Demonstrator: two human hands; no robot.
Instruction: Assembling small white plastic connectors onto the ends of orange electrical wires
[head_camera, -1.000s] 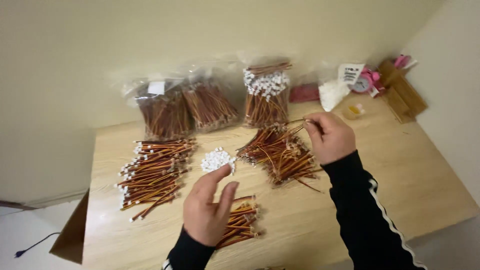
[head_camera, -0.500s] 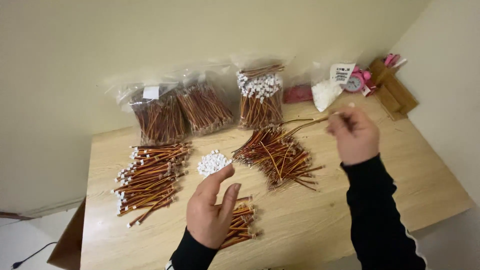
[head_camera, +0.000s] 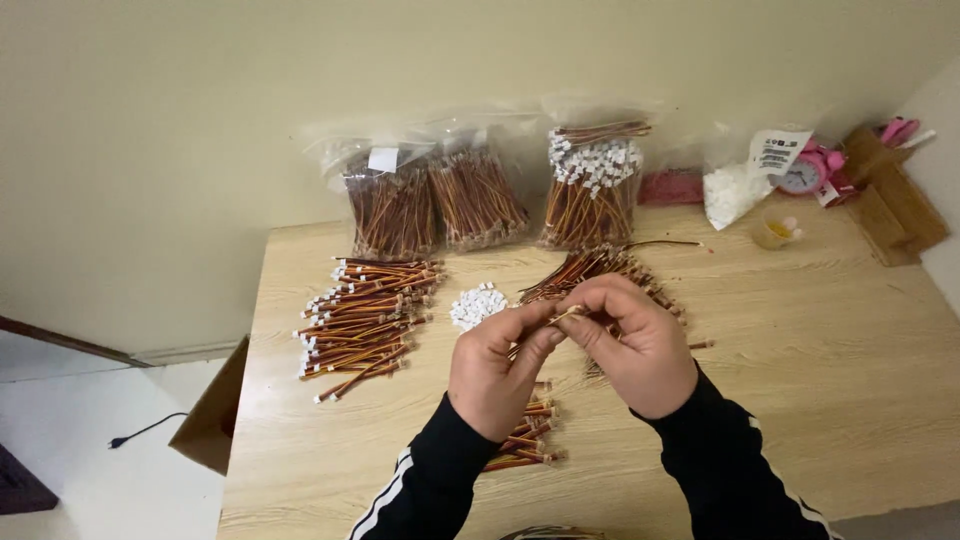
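A thin brown-and-orange wire (head_camera: 548, 322) is pinched between the fingertips of the left hand (head_camera: 495, 372) and the right hand (head_camera: 635, 345), held roughly level above the middle of the wooden table (head_camera: 820, 360), toward its near edge. Only a short stretch of it shows between the fingers; its ends are hidden.

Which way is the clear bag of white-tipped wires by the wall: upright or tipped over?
Upright. The bag of white-tipped wires stands on the table, white connectors up top.

pink alarm clock (head_camera: 806, 172), yellow cup (head_camera: 772, 231), cardboard box (head_camera: 213, 424), wooden table (head_camera: 850, 360)
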